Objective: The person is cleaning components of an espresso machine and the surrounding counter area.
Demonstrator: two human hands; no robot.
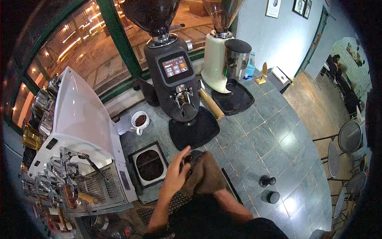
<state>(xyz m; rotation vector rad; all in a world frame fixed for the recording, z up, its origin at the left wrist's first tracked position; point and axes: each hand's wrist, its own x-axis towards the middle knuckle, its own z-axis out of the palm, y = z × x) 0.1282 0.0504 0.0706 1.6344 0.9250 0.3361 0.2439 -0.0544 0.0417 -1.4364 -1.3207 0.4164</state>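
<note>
Below grinder's [169, 91] text-and-icon screen [176, 68], left grip [175, 174] holding dark vessel [194, 156], right grip [220, 194] clutching cloth [205, 174]

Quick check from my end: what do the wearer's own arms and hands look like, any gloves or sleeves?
The left hand is ungloved, with no watch or bracelet showing at its wrist. Both forearms are bare where they show; black clothing appears between them. A brown cloth hides the right hand, so I can't tell about a glove there.
</note>
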